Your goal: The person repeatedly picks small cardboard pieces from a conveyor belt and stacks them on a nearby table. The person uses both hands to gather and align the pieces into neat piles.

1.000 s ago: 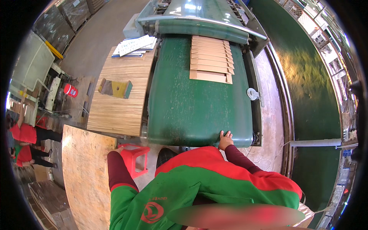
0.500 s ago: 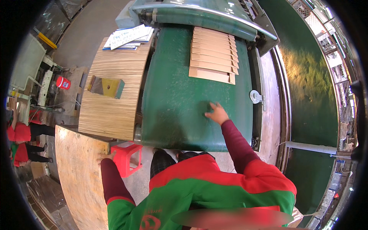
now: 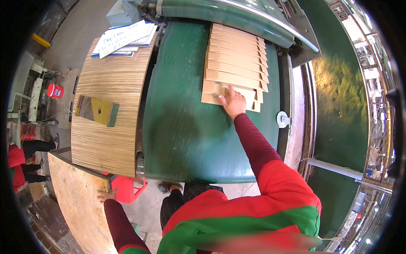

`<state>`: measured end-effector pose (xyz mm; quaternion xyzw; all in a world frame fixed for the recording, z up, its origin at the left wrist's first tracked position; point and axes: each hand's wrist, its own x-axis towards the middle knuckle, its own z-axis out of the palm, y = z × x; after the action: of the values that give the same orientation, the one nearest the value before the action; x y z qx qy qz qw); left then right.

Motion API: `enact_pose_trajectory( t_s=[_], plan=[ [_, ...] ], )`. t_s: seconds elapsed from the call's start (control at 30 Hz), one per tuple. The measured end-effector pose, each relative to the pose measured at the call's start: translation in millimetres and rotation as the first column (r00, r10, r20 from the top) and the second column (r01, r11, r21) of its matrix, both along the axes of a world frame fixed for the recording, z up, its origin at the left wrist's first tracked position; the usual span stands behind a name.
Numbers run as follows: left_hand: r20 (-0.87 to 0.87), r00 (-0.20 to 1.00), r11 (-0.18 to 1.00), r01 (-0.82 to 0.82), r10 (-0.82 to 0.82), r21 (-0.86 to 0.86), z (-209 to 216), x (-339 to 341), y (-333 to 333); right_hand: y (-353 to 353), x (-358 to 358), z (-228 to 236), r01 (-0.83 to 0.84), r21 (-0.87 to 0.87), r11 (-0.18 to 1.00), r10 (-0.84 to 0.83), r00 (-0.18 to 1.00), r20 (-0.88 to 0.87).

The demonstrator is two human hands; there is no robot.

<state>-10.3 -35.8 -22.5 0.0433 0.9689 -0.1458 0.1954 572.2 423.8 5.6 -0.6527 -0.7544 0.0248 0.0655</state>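
Observation:
Several flat folded cardboard cartons (image 3: 237,65) lie overlapping in a row on a green conveyor belt (image 3: 177,127), their far end close to the roller. My right hand (image 3: 234,103), thumb and fingers apart, is over the nearest carton and appears to touch it without gripping. To the lower left, my left hand (image 3: 108,195) rests on the edge of a pale plywood board (image 3: 78,190), its fingers stretched out and holding nothing.
Left of the belt, a wood-striped table (image 3: 110,139) bears a yellow-brown block (image 3: 97,111) and written cards (image 3: 122,40). A large green roller (image 3: 224,19) spans the belt's far end. A red stool (image 3: 127,189) stands below; a white disc (image 3: 282,119) sits at the right rail.
My right hand has moved forward from the bare belt onto the nearest carton. The cartons appear nearer, and the view has shifted. My left hand stays on the board.

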Motion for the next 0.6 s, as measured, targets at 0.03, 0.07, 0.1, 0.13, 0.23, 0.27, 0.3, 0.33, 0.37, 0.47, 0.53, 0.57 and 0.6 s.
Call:
enact_pose_trajectory(
  t_s=[0.03,0.07,0.1,0.13,0.23,0.27,0.3,0.33,0.37,0.47,0.53,0.57,0.6],
  plan=[
    [-0.011,1.000,0.999,-0.015,0.015,-0.045,-2,1,-2,7,4,2,0.028,-0.019,0.999,-0.029,0.999,-0.036],
    [-0.002,1.000,1.000,-0.018,0.018,-0.026,-2,2,-5,17,7,4,0.021,0.094,0.995,-0.012,0.996,-0.093],
    [-0.009,1.000,1.000,-0.001,0.001,0.013,-3,2,-7,30,6,5,0.087,0.031,0.996,-0.082,0.988,-0.129],
    [-0.002,1.000,1.000,-0.008,0.008,0.005,-3,2,-8,43,5,5,0.165,-0.065,0.984,-0.173,0.973,-0.152],
    [-0.013,1.000,1.000,-0.017,0.017,0.006,-2,2,-12,60,-4,4,0.212,-0.198,0.957,-0.240,0.962,-0.131],
    [-0.035,0.999,1.000,-0.016,0.016,0.014,-2,2,-11,63,-5,4,0.203,-0.213,0.956,-0.231,0.966,-0.113],
    [-0.028,1.000,1.000,-0.008,0.009,0.028,-2,3,-12,65,-5,6,0.233,-0.281,0.931,-0.259,0.964,-0.058],
    [-0.041,0.999,0.999,-0.004,0.006,0.048,-2,3,-12,70,-4,9,0.249,-0.239,0.938,-0.282,0.952,-0.115],
    [-0.045,0.999,0.999,-0.015,0.016,0.030,-3,3,-13,79,0,14,0.196,-0.184,0.963,-0.204,0.979,-0.024],
    [-0.045,0.998,0.998,-0.032,0.034,0.047,-7,3,-16,117,18,29,0.006,-0.038,0.999,-0.001,0.992,0.128],
    [-0.083,0.997,0.999,0.016,-0.012,0.042,-11,2,-20,134,26,26,-0.072,0.042,0.997,0.069,0.996,0.061],
    [-0.083,0.996,1.000,0.011,-0.011,-0.001,-13,2,-23,145,30,24,-0.048,-0.060,0.997,0.051,0.998,0.038],
    [-0.100,0.995,0.999,0.032,-0.028,0.042,-14,3,-25,155,32,21,-0.010,-0.113,0.994,0.004,0.999,-0.048]
  ],
)
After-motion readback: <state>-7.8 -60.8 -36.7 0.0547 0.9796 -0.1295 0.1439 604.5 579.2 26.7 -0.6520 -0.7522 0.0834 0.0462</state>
